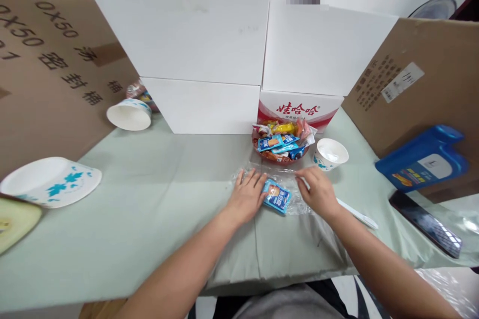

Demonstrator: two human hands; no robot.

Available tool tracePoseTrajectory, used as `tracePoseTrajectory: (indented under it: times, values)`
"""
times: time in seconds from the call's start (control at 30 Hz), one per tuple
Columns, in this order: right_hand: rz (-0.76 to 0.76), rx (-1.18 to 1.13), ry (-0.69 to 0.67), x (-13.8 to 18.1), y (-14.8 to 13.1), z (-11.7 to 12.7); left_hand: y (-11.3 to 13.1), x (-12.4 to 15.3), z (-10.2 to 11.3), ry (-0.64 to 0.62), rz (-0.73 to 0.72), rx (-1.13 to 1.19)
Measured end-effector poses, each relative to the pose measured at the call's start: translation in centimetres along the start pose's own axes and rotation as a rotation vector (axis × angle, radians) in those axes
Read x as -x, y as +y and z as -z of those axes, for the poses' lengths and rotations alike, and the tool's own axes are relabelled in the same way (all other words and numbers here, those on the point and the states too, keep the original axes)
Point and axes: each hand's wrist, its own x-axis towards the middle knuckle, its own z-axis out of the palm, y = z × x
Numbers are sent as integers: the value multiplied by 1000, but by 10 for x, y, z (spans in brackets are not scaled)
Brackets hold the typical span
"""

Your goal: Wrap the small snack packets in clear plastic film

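A clear plastic bag lies spread on the table with a blue snack packet in or on it; I cannot tell which. My left hand rests flat on the bag's left part, fingers spread, its thumb beside the packet. At the right edge of the bag, my right hand has thumb and forefinger pinched on the thin film. Just beyond the hands stands a reddish-brown bowl heaped with wrapped snacks. A white paper bowl with blue leaves is right of it.
White boxes wall off the back, cardboard panels the sides. On the right are a blue bottle, a phone and a white plastic utensil. Paper bowls lie tipped at left, near a pale yellow object.
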Motion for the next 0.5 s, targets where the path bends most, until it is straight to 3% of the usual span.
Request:
tracePoseTrajectory:
  times: [0.1, 0.33, 0.43, 0.5]
  values:
    - [82, -115, -188, 2, -13, -6, -4, 0, 5, 28, -14, -21]
    - [-54, 52, -441, -4, 4, -15, -10, -2, 9, 7, -26, 57]
    - [-96, 12, -448, -3, 1, -9, -14, -5, 11, -47, 21, 61]
    - [-46, -47, -399, 1, -11, 1, -16, -5, 22, -56, 34, 97]
